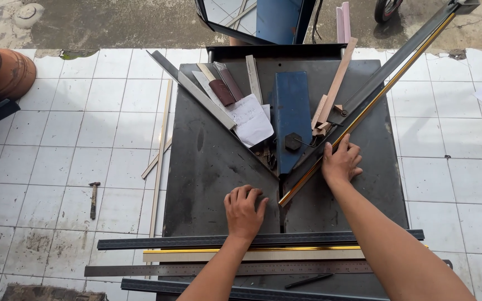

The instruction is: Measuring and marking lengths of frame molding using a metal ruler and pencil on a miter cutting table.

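Right hand [340,163] lies flat on the long black moulding with a gold edge [364,111], fingers spread and pressing it down, not wrapped around it. The moulding runs diagonally from the centre of the frame to the upper right corner, its lower end at the slot in the middle of the dark metal desk [207,167]. Left hand [245,210] rests palm down on the desk just left of that slot, fingers slightly curled, holding nothing. A blue blade housing [291,111] stands above the slot in the V of the two fences. White paper [251,120] and wood offcuts [218,83] lie upper centre. More moulding lengths [252,241] and a steel ruler [224,270] lie across the bottom of the frame. A hammer [94,199] lies on the white tiled floor [57,139] at left.
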